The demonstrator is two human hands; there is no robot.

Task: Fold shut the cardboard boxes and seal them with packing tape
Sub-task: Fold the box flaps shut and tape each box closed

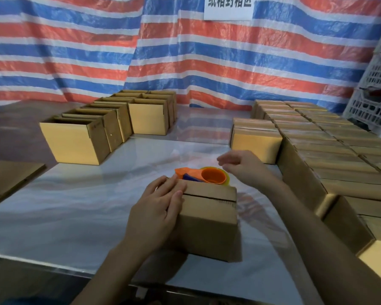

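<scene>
box (209, 214) folded shut near the bench's (75, 212) front edge, flaps meeting in a dark seam
left hand (156, 208) lies flat, fingers straight, on the box's left top; right hand (244, 166) hovers behind it, loosely curled, holding nothing. open bench left of the box; stacked boxes (317, 146) crowd its right. orange tape dispenser (211, 176) behind the box is half hidden.

We log one box (209, 219) on the table (75, 212), centre, near the front edge. The left hand (157, 208) rests on its top left; the right hand (244, 166) hovers behind it. The tape dispenser (204, 176) lies just behind the box. The open boxes (75, 142) stand in rows at far left, the closed boxes (317, 137) in a block along the right. The flat cardboard (7, 179) lies at the left edge.
</scene>
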